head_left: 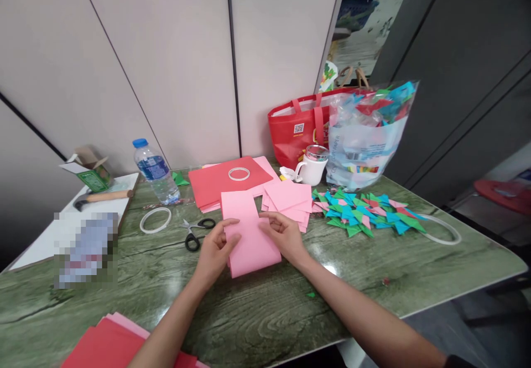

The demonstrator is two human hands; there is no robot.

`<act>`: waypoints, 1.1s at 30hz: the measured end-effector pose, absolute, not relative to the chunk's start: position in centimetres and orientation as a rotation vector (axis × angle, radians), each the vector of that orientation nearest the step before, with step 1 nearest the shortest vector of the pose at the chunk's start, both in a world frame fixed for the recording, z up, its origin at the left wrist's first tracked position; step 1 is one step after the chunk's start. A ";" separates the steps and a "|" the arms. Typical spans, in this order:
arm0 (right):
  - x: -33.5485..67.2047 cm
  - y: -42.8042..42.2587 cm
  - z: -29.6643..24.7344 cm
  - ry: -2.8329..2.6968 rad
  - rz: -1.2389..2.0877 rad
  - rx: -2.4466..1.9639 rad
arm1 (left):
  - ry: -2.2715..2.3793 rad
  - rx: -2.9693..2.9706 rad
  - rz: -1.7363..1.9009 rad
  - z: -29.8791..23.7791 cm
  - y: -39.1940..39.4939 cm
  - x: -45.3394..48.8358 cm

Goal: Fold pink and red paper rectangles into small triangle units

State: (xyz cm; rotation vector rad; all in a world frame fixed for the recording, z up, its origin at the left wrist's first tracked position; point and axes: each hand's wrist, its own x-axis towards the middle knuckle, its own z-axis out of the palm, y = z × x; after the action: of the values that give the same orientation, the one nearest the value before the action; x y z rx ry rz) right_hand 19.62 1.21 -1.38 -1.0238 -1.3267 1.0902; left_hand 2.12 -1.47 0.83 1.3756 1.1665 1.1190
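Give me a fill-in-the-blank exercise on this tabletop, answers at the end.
1. The left hand and right hand hold paper coloured ____.
2. Of these hands, the scissors lie nearer the ____ one.
3. The bottle cap is coloured ____.
4. The mug is coloured ____.
Missing words: pink; left; blue; white.

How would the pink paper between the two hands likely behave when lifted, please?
The pink paper would probably bend easily, since it looks thin and curves near its lower right corner. It is likely light for its size, being just paper.
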 end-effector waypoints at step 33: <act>19.4 0.7 -1.0 -1.324 1.069 -0.961 | 1.293 1.402 1.246 1.1 -1.9 2.6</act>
State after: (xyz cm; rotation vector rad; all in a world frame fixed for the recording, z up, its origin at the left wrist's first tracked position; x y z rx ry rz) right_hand 19.43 0.73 -1.01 -0.9613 -1.3237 1.0690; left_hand 2.56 -1.93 1.12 1.4022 1.2932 1.2455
